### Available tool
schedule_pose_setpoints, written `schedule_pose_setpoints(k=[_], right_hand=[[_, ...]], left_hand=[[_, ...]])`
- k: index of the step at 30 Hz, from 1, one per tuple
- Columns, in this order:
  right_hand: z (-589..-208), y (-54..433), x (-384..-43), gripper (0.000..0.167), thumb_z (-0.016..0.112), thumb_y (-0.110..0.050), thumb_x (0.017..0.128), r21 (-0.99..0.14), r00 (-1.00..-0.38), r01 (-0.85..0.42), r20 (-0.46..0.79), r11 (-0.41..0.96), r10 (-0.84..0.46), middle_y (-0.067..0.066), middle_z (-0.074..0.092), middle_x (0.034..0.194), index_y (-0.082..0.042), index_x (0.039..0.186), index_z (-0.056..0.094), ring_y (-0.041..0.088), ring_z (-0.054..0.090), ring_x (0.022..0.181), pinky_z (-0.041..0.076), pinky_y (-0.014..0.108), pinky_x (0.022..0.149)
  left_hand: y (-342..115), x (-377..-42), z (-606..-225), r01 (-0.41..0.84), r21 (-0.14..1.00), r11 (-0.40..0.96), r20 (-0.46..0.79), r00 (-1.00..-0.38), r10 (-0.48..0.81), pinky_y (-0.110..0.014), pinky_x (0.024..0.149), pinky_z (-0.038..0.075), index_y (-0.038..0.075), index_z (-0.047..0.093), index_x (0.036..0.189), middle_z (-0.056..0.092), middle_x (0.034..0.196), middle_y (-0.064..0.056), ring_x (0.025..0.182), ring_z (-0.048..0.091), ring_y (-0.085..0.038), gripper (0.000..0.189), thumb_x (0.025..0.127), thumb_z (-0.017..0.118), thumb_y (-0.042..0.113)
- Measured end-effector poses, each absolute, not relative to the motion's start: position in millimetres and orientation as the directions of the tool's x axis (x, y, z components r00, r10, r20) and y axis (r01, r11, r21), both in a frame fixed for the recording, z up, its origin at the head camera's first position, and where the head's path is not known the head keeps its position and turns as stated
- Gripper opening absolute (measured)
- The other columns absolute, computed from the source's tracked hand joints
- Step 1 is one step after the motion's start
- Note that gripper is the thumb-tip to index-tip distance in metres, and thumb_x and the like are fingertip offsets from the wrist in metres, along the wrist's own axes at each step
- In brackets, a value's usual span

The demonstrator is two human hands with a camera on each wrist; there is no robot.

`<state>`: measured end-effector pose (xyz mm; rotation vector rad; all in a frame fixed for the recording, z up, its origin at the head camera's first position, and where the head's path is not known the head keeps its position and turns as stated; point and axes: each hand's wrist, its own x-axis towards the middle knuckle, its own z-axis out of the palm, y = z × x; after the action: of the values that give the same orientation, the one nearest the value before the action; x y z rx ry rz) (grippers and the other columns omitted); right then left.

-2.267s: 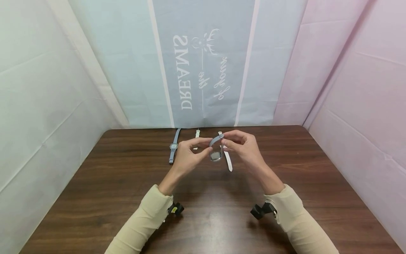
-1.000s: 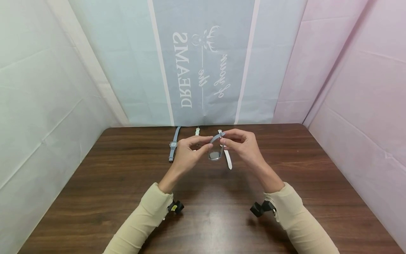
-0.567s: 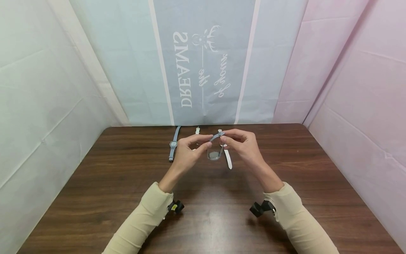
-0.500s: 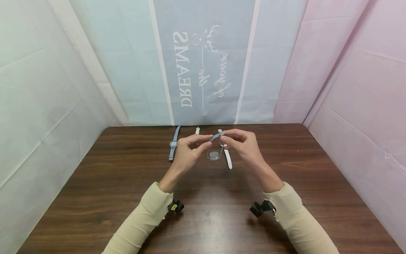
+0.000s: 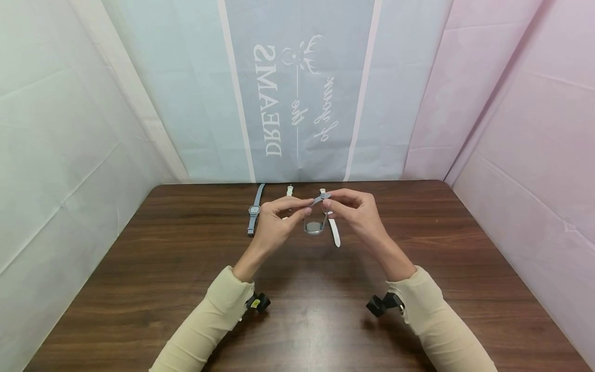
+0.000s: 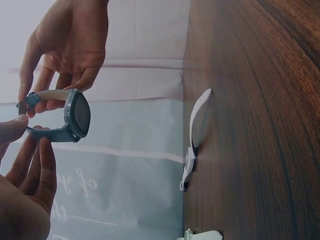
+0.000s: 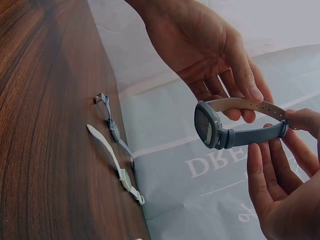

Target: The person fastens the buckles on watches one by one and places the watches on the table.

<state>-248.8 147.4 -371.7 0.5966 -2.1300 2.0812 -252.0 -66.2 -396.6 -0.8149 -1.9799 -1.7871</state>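
A wristwatch (image 5: 313,227) with a blue-grey strap and round case hangs between both hands above the table, its strap bent into a loop. My left hand (image 5: 274,222) pinches the strap between thumb and fingers on one side. My right hand (image 5: 360,212) pinches it at the buckle end, where the strap halves overlap. In the right wrist view the holed strap (image 7: 245,103) runs toward the right thumb, which covers the buckle. The left wrist view shows the case (image 6: 78,115) facing away from the fingers.
On the brown wooden table (image 5: 297,320), behind the hands, lie a blue watch with a squarish face (image 5: 253,210), a white watch (image 5: 334,233) and another pale watch (image 5: 290,191), partly hidden by the left hand. A printed cloth (image 5: 297,129) hangs at the back edge.
The held watch's case has swung slightly left, and its strap tip pokes out a little further at the right fingers. Both hands keep their grip almost in place.
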Motion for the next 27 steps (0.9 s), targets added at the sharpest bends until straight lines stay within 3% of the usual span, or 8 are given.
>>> schedule_pose_setpoints(k=[13,18,27], right_hand=[[-373.0,146.6,-250.5,0.024,0.076,-0.007,0.093,-0.941,-0.917,-0.339,0.334,-0.016,-0.216,-0.005,0.078,0.091,0.008,0.11,0.072,0.008,0.071,0.074,0.065,0.033,0.077],[-372.3,145.5,-249.6,0.023,0.074,-0.006,0.093,-0.942,-0.917,-0.337,0.328,-0.001,-0.229,-0.008,0.077,0.089,0.008,0.112,0.072,0.009,0.071,0.073,0.064,0.029,0.077],[-372.0,143.9,-249.3,0.019,0.074,-0.007,0.094,-0.936,-0.911,-0.352,0.335,0.031,-0.239,-0.009,0.077,0.089,0.004,0.11,0.074,0.012,0.073,0.076,0.064,0.031,0.078]], left_hand=[[-65.8,-250.3,-395.2,0.634,0.769,0.076,0.613,-0.767,0.189,-0.036,0.075,0.06,0.008,0.081,0.11,0.079,0.102,-0.008,0.089,0.07,-0.011,0.019,0.091,0.079,0.008],[-65.8,-249.5,-394.7,0.624,0.778,0.081,0.603,-0.776,0.187,-0.03,0.073,0.058,0.007,0.081,0.11,0.079,0.102,-0.01,0.087,0.069,-0.009,0.019,0.091,0.079,0.009],[-66.5,-249.2,-392.0,0.608,0.786,0.112,0.587,-0.791,0.173,-0.031,0.065,0.057,0.01,0.081,0.105,0.081,0.098,-0.006,0.08,0.072,-0.011,0.014,0.091,0.08,0.012]])
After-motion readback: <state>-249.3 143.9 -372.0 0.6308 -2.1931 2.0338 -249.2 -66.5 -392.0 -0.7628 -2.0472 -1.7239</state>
